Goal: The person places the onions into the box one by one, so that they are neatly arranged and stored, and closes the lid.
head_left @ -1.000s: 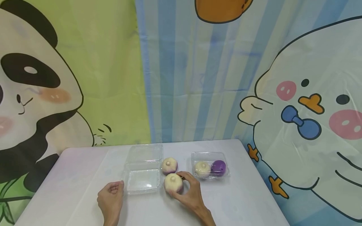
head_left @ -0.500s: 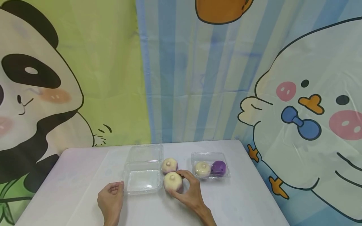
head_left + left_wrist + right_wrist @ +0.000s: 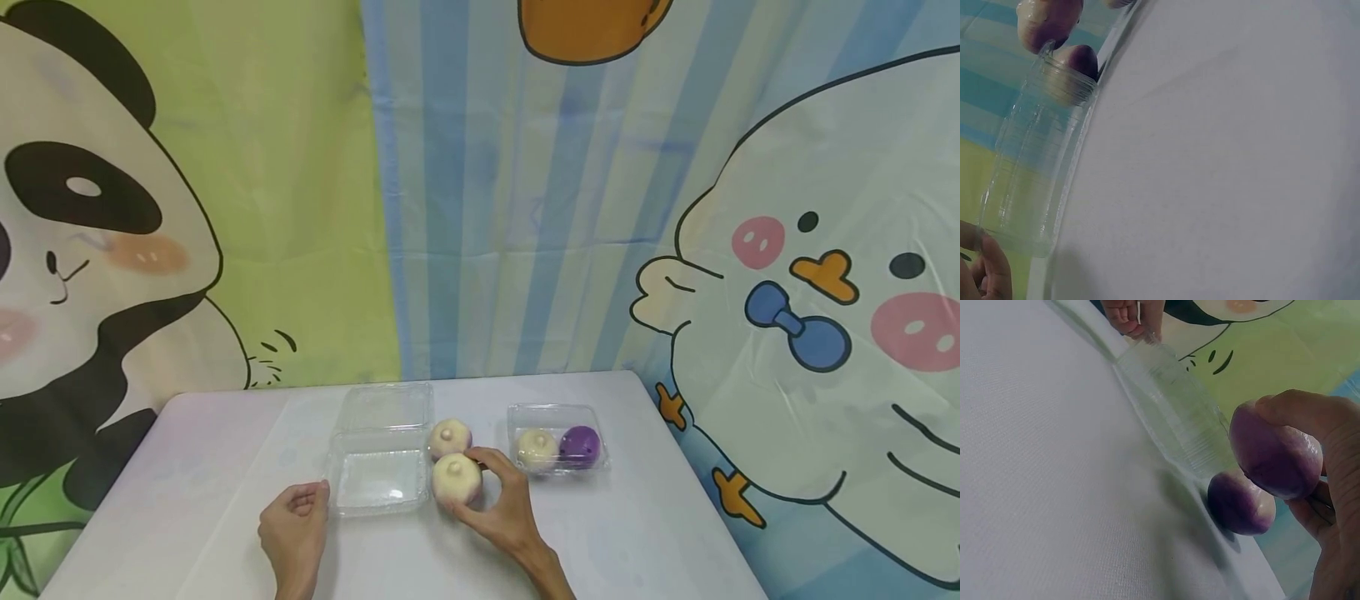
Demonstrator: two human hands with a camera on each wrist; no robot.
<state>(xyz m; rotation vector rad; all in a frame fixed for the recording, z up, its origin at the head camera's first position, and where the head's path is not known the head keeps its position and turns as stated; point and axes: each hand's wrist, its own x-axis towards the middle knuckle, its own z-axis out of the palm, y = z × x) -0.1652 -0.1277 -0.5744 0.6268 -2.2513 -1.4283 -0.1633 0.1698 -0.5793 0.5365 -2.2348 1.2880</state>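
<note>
In the head view my right hand (image 3: 506,508) grips a cream-topped turnip (image 3: 457,479) between thumb and fingers. Its purple underside faces the right wrist view, where the held turnip (image 3: 1275,450) is raised above the table. A second turnip (image 3: 450,438) rests on the table just behind it; the right wrist view shows this resting turnip (image 3: 1241,503) at the container's end. My left hand (image 3: 295,533) pinches the near-left rim of a clear plastic clamshell container (image 3: 381,483). That container lies with its lid (image 3: 386,407) folded back, and nothing is visible inside.
A closed clear clamshell box (image 3: 558,412) stands at the right, holding one cream turnip (image 3: 537,450) and one purple turnip (image 3: 580,447). Everything sits on a white-covered table (image 3: 645,533) whose back edge meets a cartoon-printed curtain (image 3: 480,250).
My right hand has moved the held turnip slightly up and left in the head view, so it overlaps the turnip behind more. The left hand and the container have stayed put.
</note>
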